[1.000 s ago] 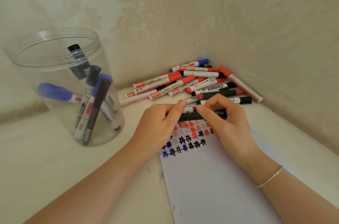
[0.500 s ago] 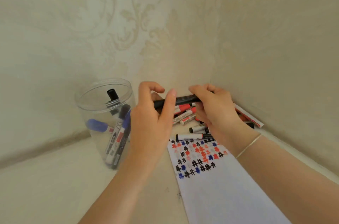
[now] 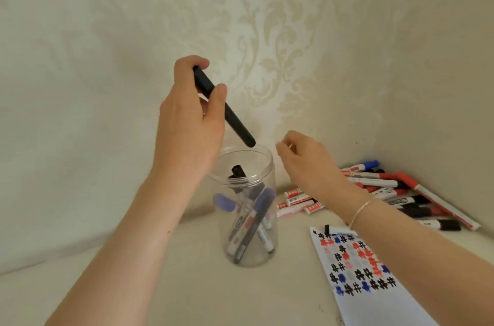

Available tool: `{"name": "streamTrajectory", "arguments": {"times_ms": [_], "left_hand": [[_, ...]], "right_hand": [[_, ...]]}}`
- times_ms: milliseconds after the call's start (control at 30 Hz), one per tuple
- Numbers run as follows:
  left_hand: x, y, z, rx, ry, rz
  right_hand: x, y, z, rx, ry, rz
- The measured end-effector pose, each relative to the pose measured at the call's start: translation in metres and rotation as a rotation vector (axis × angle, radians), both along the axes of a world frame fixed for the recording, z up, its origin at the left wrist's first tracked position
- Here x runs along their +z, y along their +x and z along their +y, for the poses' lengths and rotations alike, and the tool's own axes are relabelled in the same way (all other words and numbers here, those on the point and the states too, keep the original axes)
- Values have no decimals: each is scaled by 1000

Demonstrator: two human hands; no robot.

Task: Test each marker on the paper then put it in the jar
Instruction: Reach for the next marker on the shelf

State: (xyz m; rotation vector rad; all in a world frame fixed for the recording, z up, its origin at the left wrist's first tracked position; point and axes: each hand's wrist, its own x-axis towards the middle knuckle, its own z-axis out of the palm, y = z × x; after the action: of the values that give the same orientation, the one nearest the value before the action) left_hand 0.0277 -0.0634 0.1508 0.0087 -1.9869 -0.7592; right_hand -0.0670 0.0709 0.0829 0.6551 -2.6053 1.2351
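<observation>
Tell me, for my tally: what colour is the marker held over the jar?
Black marker, head view.

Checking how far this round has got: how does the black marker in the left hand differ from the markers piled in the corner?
The black marker is held in the air by the left hand, tilted tip-down over the jar; the piled markers lie flat on the table. It is all black; most of the pile have white barrels with red, blue or black caps. All are capped and outside the jar.

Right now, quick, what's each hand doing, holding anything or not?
Left hand: grips the black marker, tilted, its lower end over the jar.
Right hand: holds nothing, fingers loosely curled, beside the jar's mouth.
</observation>
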Motion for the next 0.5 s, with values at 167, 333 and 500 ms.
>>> {"name": "streamTrajectory", "arguments": {"times_ms": [167, 333, 500], "left_hand": [[-3, -1, -17, 75, -190, -312], [-7, -14, -16, 100, -366, -452], [-18, -31, -16, -20, -342, -844]], "right_hand": [[-74, -26, 14, 118, 668, 18], [-101, -33, 7, 138, 833, 293], [-97, -28, 3, 209, 957, 441]]}}
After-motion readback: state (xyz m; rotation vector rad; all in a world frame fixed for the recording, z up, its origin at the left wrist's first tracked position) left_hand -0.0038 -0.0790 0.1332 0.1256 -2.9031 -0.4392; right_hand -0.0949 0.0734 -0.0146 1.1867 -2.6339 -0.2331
